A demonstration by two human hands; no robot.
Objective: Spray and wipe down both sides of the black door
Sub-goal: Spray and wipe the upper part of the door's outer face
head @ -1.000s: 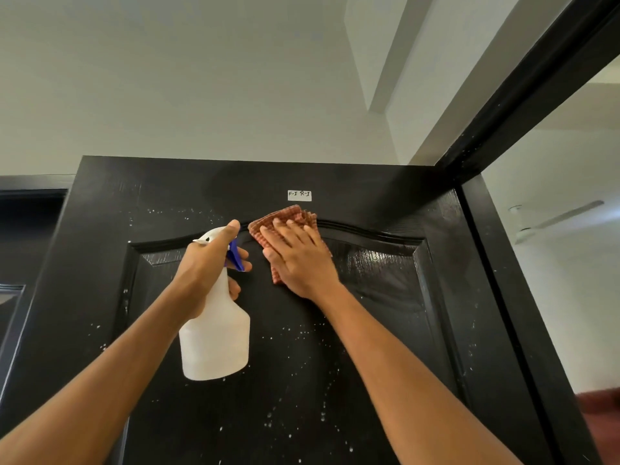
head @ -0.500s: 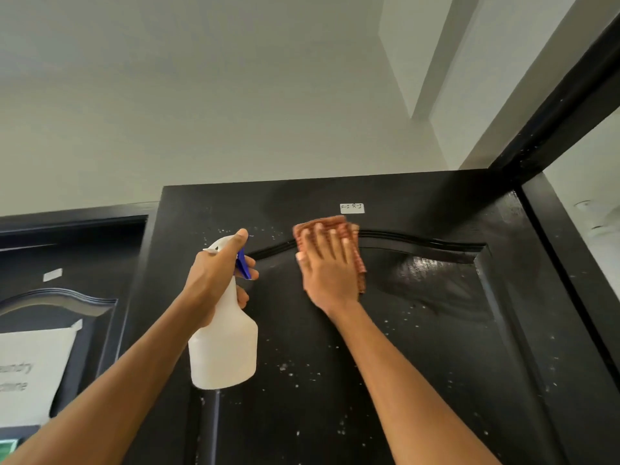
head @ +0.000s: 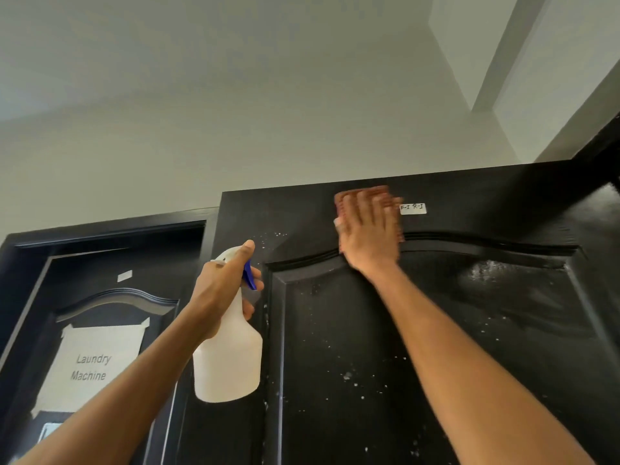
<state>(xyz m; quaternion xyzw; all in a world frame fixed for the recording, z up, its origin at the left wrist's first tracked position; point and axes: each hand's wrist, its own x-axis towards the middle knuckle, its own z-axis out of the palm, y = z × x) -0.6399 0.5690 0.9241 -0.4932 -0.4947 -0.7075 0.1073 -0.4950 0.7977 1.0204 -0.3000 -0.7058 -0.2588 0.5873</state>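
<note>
The black door (head: 469,347) fills the right half of the view, its panel speckled with white spray droplets. My right hand (head: 369,233) presses a reddish-brown cloth (head: 364,193) flat against the door's top rail, just left of a small white label (head: 413,208). The hand covers most of the cloth and is blurred. My left hand (head: 221,286) grips the neck of a white spray bottle (head: 228,360) with a blue trigger, held in front of the door's left edge, nozzle toward the door.
Behind and to the left stands a second black door (head: 110,297) with a taped paper sign (head: 90,367) reading "Laundry Machine". The black door frame (head: 604,142) runs up at the far right. Pale wall and ceiling lie above.
My right hand has slid the cloth up from the arched moulding onto the top rail near the label. The view has swung left and up; the bottle stays in my left hand.
</note>
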